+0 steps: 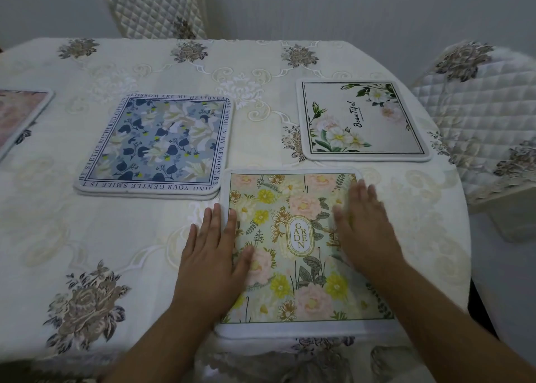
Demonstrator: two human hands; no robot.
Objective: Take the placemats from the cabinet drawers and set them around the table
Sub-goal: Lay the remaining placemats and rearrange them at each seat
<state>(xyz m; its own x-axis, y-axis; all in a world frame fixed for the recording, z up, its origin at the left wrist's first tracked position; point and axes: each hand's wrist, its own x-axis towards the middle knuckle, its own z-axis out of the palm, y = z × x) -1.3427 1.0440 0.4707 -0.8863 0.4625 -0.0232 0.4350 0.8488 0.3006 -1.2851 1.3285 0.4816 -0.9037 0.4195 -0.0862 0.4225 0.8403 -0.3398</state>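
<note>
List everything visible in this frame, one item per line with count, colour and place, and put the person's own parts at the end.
Garden placemat: one, pale green with pink and yellow flowers, near table edge, under both hands.
Blue placemat stack: a stack, exact count unclear, blue floral top with text border, left of centre.
White placemat: one, cream with white flowers and green leaves, far right.
Pink placemat: one, pinkish, cut off at the left edge.
Tablecloth: one, cream with grey-brown roses, covering the table.
Chairs: two, cream quilted covers, one behind the table, one at right.
Left hand: flat, fingers spread over the garden placemat's left edge.
Right hand: flat on its right side, blurred.
</note>
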